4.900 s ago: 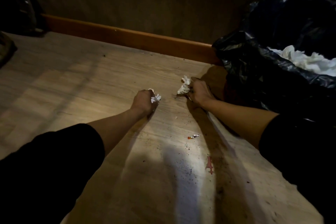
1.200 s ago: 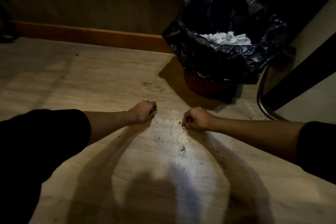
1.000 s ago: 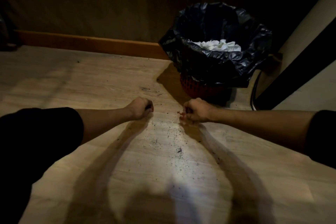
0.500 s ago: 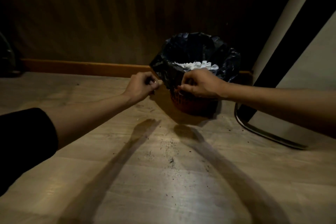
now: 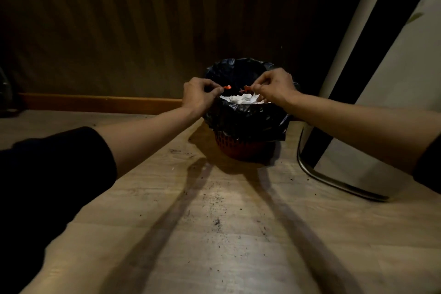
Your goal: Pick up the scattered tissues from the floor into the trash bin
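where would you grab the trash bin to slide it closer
Grip the red mesh base of the trash bin low down, from the near side. The black liner drapes loosely over the rim and would likely slip, and tissues fill the top.

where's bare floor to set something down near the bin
Widest bare patch: the floor in front of the bin, between the two arm shadows, only specks of dirt. More open floor left of the bin along the baseboard. Crowded: over the bin, where the left hand and right hand pinch red scraps, and right of it by the metal leg.
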The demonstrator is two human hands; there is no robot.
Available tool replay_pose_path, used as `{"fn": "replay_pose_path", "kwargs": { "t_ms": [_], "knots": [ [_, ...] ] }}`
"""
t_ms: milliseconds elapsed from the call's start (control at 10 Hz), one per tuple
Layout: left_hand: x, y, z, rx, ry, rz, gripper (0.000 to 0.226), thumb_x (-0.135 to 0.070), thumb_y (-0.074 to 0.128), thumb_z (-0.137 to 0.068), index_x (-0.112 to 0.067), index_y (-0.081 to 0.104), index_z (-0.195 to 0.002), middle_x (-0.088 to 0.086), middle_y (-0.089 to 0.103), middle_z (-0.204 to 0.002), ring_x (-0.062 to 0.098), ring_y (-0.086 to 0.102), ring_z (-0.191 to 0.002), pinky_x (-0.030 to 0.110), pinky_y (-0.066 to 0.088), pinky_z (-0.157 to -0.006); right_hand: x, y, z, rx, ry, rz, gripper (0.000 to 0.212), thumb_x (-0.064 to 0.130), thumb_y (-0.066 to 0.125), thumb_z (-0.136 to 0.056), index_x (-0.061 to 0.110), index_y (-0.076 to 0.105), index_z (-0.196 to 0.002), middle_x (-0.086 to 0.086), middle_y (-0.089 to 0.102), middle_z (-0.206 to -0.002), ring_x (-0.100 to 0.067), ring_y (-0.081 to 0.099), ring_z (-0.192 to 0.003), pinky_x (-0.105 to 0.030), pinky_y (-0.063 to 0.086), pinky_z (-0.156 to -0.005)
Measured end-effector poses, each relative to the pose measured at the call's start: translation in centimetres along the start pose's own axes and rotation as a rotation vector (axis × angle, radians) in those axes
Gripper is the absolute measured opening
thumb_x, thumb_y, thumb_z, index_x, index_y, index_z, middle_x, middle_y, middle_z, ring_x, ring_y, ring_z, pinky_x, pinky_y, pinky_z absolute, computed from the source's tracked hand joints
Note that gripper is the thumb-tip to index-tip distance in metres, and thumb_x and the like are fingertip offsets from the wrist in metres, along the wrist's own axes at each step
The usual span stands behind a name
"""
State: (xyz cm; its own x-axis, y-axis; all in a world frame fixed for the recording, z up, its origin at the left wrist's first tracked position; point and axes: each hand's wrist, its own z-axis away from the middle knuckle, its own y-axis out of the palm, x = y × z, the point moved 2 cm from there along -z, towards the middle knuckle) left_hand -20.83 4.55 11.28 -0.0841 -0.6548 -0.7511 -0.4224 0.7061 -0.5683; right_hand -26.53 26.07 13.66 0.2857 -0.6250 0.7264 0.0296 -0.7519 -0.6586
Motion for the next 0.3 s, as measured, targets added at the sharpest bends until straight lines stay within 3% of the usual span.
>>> {"fn": "replay_pose_path", "kwargs": {
  "t_ms": [100,200,300],
  "knots": [
    [0.1,1.0,-0.3,0.107,-0.019,-0.053,0.029,-0.032,0.06,-0.096,-0.016,0.074,-0.117,0.005,0.075,-0.113,0.018,0.067,-0.108,0.04,0.055,-0.097,-0.9,0.1,-0.5,0.002,0.096,-0.095,0.007,0.007,0.072,-0.091,0.006,0.071,-0.098,-0.01,0.076,-0.085,-0.013,0.076,-0.064,-0.025,0.06,-0.057],
    [-0.5,1.3,0.1,0.222,0.008,-0.057,0.034,-0.028,0.054,-0.1,-0.013,0.067,-0.128,0.005,0.069,-0.126,0.015,0.063,-0.115,0.031,0.051,-0.103,-1.6,0.1,-0.6,0.02,0.182,-0.15,0.011,0.007,0.069,-0.092,0.007,0.067,-0.103,-0.012,0.076,-0.09,-0.016,0.077,-0.065,-0.025,0.056,-0.054],
    [-0.1,-0.4,0.0,0.123,-0.019,-0.024,0.031,-0.035,0.059,-0.097,-0.015,0.074,-0.116,0.003,0.073,-0.116,0.011,0.066,-0.104,0.024,0.055,-0.087,-1.6,0.2,-0.3,0.008,0.122,-0.105,0.005,0.012,0.065,-0.096,0.011,0.069,-0.096,-0.006,0.077,-0.087,-0.013,0.077,-0.067,-0.026,0.059,-0.058]
  ]
}}
